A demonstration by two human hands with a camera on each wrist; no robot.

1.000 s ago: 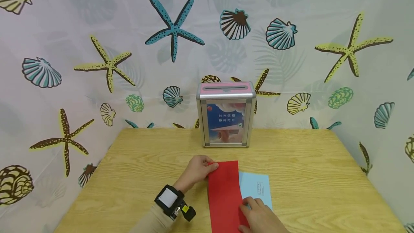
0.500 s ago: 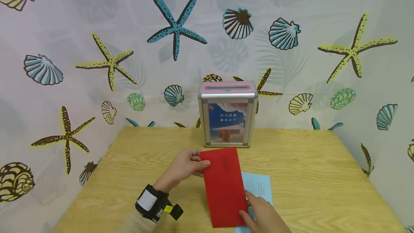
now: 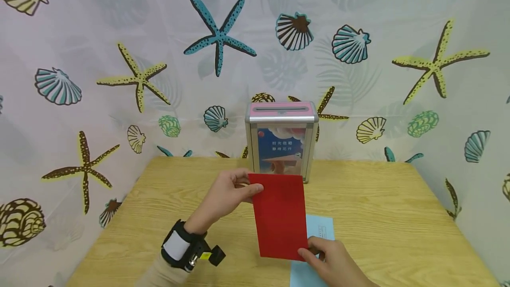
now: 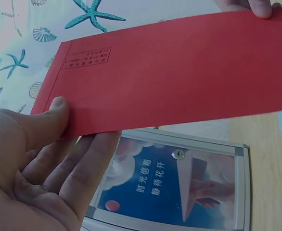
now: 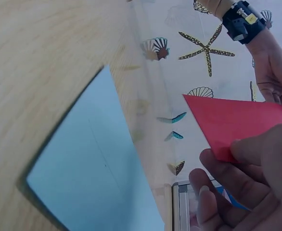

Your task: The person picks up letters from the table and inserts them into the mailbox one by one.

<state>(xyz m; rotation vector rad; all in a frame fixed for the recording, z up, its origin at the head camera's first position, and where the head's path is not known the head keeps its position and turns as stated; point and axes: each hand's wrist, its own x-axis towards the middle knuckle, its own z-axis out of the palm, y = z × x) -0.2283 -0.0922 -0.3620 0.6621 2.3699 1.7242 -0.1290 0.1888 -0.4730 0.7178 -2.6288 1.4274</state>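
Observation:
A red envelope (image 3: pixel 279 218) is held up over the table, tilted toward the head camera. My left hand (image 3: pixel 229 191) pinches its upper left corner, thumb in front and fingers behind. At its lower right corner my right hand (image 3: pixel 332 256) pinches it between thumb and fingers. The left wrist view shows a small printed box at one end of the red envelope (image 4: pixel 179 77). Below it on the table lies a light blue envelope (image 3: pixel 320 229), partly hidden by the red one and my right hand; the right wrist view shows this blue envelope (image 5: pixel 97 159) close by.
A mailbox (image 3: pixel 283 141) with silver edges, a pink slotted top and a blue picture front stands at the back of the wooden table (image 3: pixel 366 207). Behind it hangs a white curtain (image 3: pixel 167 25) printed with starfish and shells.
The red envelope has been raised off the blue one and moved toward the mailbox, overlapping its lower front in the head view. Both hands have moved up with it.

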